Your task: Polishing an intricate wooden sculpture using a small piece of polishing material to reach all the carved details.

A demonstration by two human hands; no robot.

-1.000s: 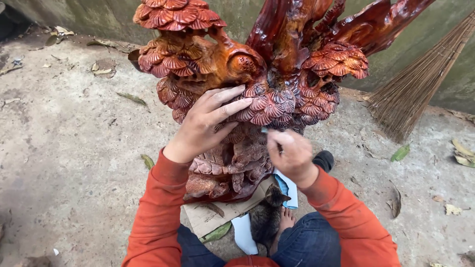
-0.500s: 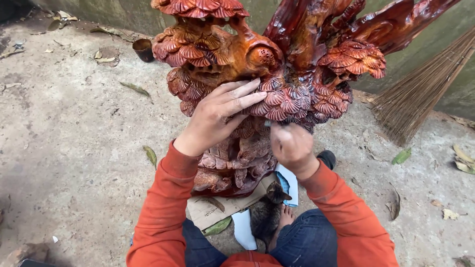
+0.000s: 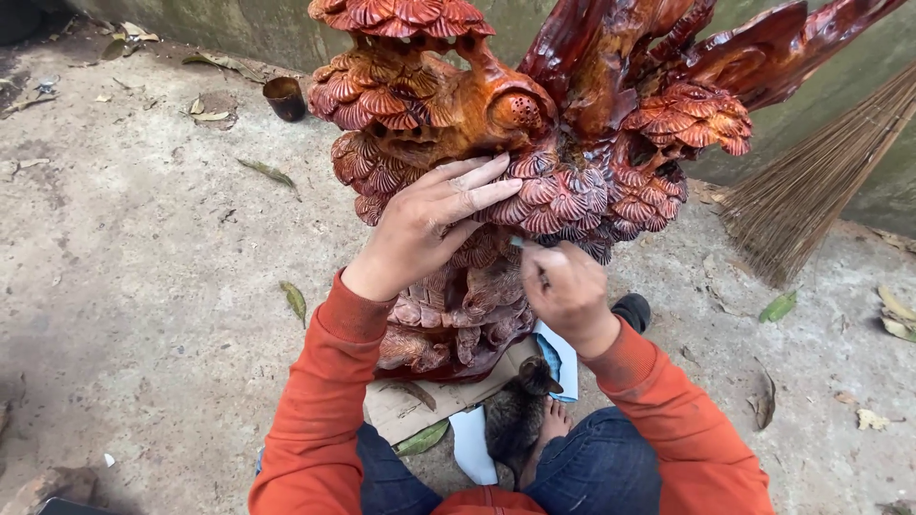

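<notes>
Head view: glossy red-brown wood carving, layered scalloped clusters, left hand touching.

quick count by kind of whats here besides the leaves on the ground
hands: 2, left hand, right hand
carved wood sculpture: 1
broom: 1
kitten: 1
dark cup: 1
cardboard sheet: 1
total: 7

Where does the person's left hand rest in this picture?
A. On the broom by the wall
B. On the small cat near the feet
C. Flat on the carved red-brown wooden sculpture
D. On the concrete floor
C: the left hand lies open, fingers spread, on the scalloped carving of the wooden sculpture, apart from the broom, the cat and the floor.
</notes>
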